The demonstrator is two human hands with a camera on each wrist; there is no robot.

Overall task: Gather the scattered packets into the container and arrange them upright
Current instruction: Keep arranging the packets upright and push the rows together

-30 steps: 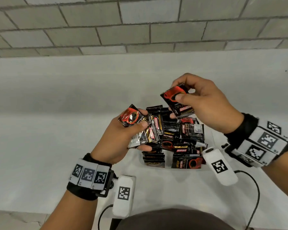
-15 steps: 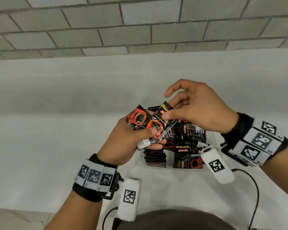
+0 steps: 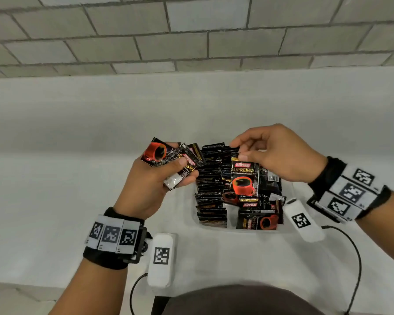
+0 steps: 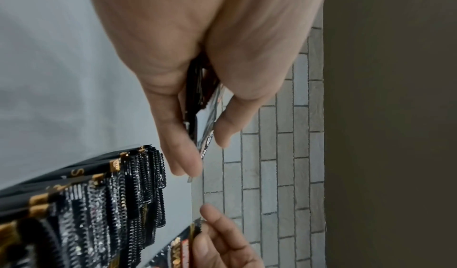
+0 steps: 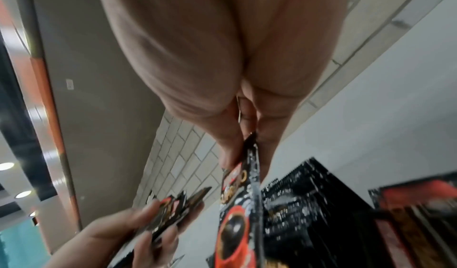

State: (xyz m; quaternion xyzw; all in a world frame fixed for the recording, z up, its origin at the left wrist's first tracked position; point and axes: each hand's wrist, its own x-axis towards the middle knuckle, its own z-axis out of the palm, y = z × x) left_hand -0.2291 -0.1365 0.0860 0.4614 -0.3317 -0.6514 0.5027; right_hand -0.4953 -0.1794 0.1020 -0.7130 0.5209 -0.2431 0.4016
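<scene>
1. The right hand (image 3: 275,153) pinches one packet (image 3: 245,178) by its top edge, hanging it face-on over the container (image 3: 255,229), which sits towards the counter's (image 3: 55,178) near edge.
2. The left hand (image 3: 155,178) grips a fanned bunch of packets (image 3: 171,160) just left of the container.
3. The left row (image 3: 210,185) stands on edge; the right side looks jumbled, though the wrist views are blurred.
4. To seat it well, turn the packet parallel to the standing row and lower it bottom edge first, letting go only once neighbours brace it.
</scene>
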